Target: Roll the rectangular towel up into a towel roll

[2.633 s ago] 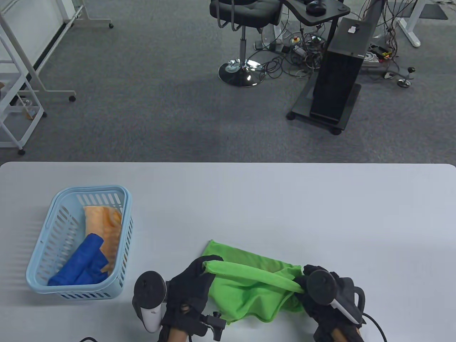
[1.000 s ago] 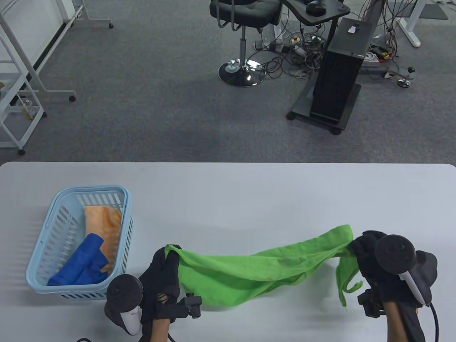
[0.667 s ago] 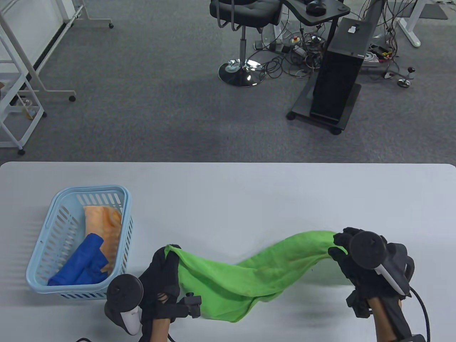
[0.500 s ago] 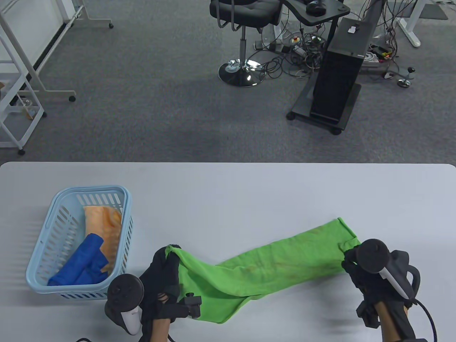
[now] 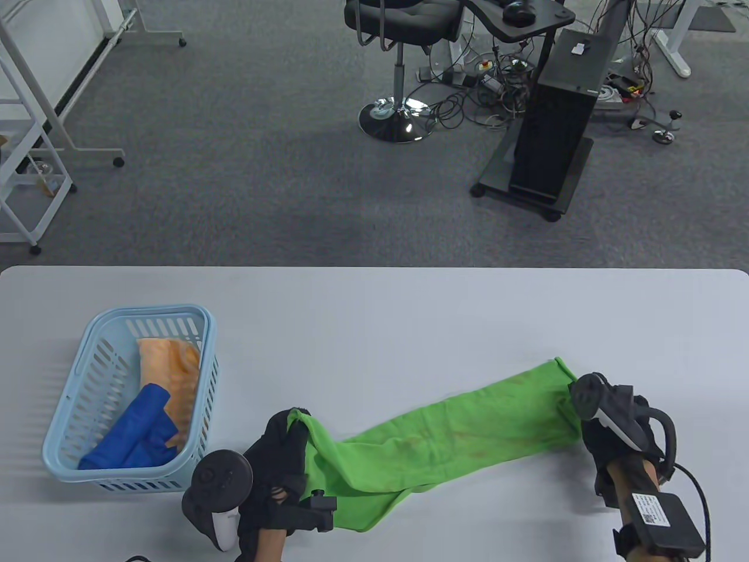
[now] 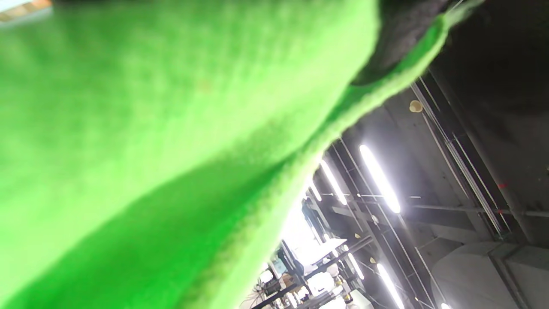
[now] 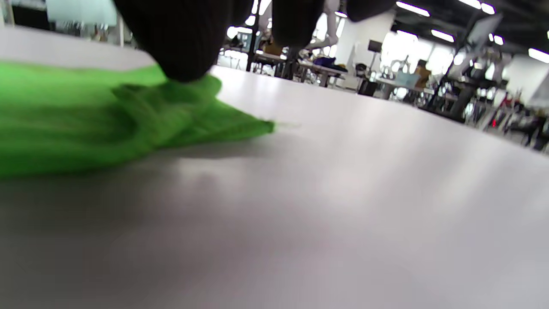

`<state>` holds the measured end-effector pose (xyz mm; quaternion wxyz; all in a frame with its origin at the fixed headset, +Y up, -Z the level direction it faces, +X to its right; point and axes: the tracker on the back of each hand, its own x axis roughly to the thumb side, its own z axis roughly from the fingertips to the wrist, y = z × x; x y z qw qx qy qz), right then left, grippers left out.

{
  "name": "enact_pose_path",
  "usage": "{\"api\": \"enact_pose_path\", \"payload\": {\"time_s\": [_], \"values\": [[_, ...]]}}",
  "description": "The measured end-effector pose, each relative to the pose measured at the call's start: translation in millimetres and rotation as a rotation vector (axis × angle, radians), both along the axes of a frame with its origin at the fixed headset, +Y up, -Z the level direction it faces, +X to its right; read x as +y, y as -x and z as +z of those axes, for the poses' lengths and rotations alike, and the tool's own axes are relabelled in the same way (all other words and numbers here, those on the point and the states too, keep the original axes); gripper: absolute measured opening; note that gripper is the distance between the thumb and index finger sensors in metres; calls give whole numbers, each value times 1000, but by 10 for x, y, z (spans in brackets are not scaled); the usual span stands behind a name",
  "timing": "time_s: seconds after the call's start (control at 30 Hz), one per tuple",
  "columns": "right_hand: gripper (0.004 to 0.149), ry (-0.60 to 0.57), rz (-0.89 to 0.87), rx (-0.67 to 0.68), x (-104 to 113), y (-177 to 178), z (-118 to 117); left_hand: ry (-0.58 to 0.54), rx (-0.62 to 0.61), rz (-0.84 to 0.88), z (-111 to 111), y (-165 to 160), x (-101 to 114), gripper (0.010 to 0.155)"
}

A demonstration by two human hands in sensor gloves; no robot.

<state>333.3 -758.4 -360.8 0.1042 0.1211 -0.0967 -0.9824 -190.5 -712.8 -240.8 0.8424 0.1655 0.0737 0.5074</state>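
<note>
A green towel (image 5: 450, 442) is stretched in a long band across the near part of the table (image 5: 374, 316), its left end lifted and gripped by the curled fingers of the left hand (image 5: 278, 462). Its right end is pressed to the tabletop under a fingertip (image 7: 184, 47) of the right hand (image 5: 608, 427); how the other right fingers lie cannot be told. A blue basket (image 5: 64, 410) with an orange cloth (image 5: 169, 366) and a blue cloth (image 5: 137, 433) is seen at the left.

Green towel (image 5: 456, 439) stretched long across table (image 5: 374, 316)
</note>
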Motion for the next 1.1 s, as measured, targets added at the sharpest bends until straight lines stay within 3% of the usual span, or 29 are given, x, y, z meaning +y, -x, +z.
{"api": "enact_pose_path", "payload": {"time_s": [0.1, 0.17, 0.27, 0.5, 0.77, 0.93, 1.1], "values": [[83, 164, -24, 9, -161, 19, -89, 5, -3, 3, -2, 12, 3, 46], [71, 116, -96, 25, -179, 31, -114, 7, 6, 15, 7, 35, 4, 46], [50, -14, -123, 5, -33, 20, -111, 13, 16, 33, 14, 64, -3, 46], [51, -19, -271, -10, 319, -208, 104, 20, 17, 25, 12, 72, 38, 47], [51, -110, -504, -150, 629, -511, 537, 77, 11, 107, 26, 237, 123, 53], [49, -209, -492, -240, 715, -715, 690, 83, 48, 88, 11, 339, 235, 54], [48, -231, -488, -352, 654, -852, 764, 112, 100, 41, -23, 428, 340, 53]]}}
